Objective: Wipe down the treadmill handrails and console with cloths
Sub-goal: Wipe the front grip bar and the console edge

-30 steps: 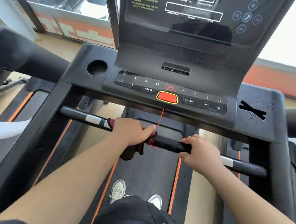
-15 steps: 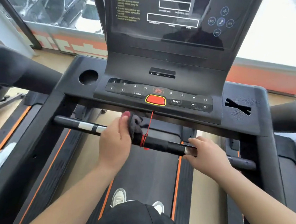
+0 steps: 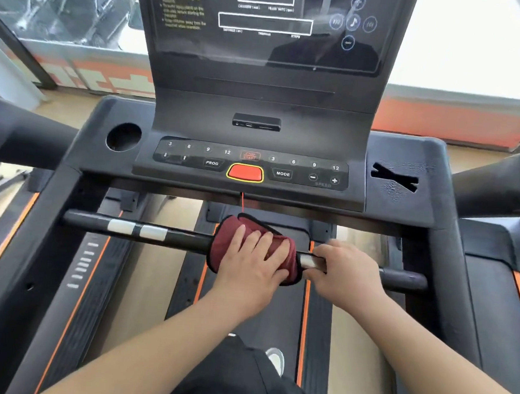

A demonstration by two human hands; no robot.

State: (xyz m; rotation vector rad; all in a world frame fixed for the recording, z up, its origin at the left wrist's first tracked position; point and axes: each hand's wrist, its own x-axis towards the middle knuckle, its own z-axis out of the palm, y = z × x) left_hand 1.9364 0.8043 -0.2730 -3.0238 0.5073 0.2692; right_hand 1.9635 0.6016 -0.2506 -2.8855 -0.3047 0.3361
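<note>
A dark red cloth point(image 3: 225, 234) with a black edge is draped over the black front handrail point(image 3: 182, 237), just below the console point(image 3: 295, 161). My left hand point(image 3: 254, 264) lies on top of the cloth, fingers spread and fairly straight, pressing it onto the bar. Right beside it, my right hand point(image 3: 345, 273) grips the same handrail over its right silver sensor patch. Two silver patches show on the bare bar to the left of the cloth.
A red stop button point(image 3: 244, 172) sits mid-console, and its thin red safety cord point(image 3: 242, 201) hangs down to the cloth. A round cup holder point(image 3: 123, 136) is at the left. Thick side handrails point(image 3: 16, 136) flank the console. The belt point(image 3: 259, 313) runs below.
My left hand has gone from gripping the bunched cloth to laying it spread out over the bar, a little further right. My right hand has stayed on the handrail.
</note>
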